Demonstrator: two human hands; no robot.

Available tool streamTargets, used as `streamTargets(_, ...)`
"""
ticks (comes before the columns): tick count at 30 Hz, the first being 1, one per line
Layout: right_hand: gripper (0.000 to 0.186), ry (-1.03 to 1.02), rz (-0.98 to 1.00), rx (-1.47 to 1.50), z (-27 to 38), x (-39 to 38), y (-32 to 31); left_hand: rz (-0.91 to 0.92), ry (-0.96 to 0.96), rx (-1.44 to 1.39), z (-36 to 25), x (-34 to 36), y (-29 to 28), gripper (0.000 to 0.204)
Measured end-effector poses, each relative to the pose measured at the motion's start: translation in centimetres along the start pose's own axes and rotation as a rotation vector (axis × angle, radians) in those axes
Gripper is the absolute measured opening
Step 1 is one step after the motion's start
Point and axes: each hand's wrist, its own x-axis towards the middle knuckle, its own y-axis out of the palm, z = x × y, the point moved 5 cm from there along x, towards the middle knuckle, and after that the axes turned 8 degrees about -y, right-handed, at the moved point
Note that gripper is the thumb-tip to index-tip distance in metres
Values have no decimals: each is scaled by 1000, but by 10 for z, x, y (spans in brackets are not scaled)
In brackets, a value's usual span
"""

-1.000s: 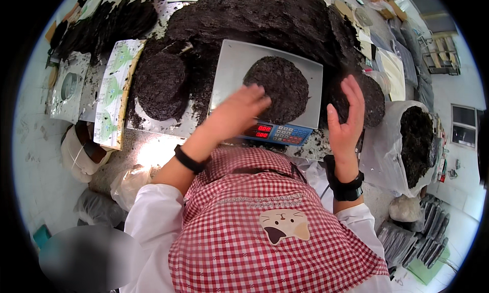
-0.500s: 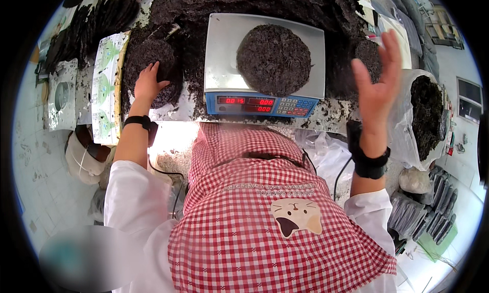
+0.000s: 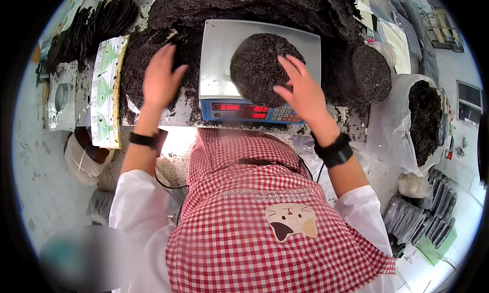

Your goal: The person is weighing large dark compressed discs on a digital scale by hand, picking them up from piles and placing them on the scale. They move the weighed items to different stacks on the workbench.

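A blue electronic scale (image 3: 209, 111) with a silver platform stands in front of me, its display lit with red digits. On the platform lies a dark, rough round cake (image 3: 257, 69) that looks like dried seaweed. My right hand (image 3: 305, 94) is over the cake's right edge, fingers and thumb apart; whether it presses on it I cannot tell. Left of the scale my left hand (image 3: 160, 79) is over another dark round cake (image 3: 135, 74), thumb spread from the fingers, holding nothing. A further dark round cake (image 3: 372, 74) rests right of the scale.
A large heap of the dark material (image 3: 244, 5) lies behind the scale. A white and green box (image 3: 104, 91) stands at the left. A clear plastic bag (image 3: 392, 125) holding dark material is at the right. Dark crumbs litter the table edge (image 3: 188, 121).
My right hand has come down and left from the air onto the scale's cake. My left hand has shifted up and right off its cake's middle. The digits have changed.
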Motion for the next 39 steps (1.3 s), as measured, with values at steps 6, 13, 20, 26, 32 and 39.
streamTargets(6,38,-63,103,-137,-17,32,41,210,374,-120,-157,-58,40,68)
streamTargets(13,10,298,-267,966,-71,21,34,138,388,-100,-161,-47,40,64)
streamTargets(20,55,136,-252,-116,-122,-51,-67,26,409,-284,-158,-35,4,48)
streamTargets(26,48,-268,-158,84,-16,-46,-80,50,588,-473,-161,-27,-67,44)
streamTargets(32,37,414,-844,399,-97,-97,-152,-196,-287,16,16,5,-31,79)
streamTargets(39,65,717,-941,239,-257,-177,-164,320,-555,303,95,-6,60,85)
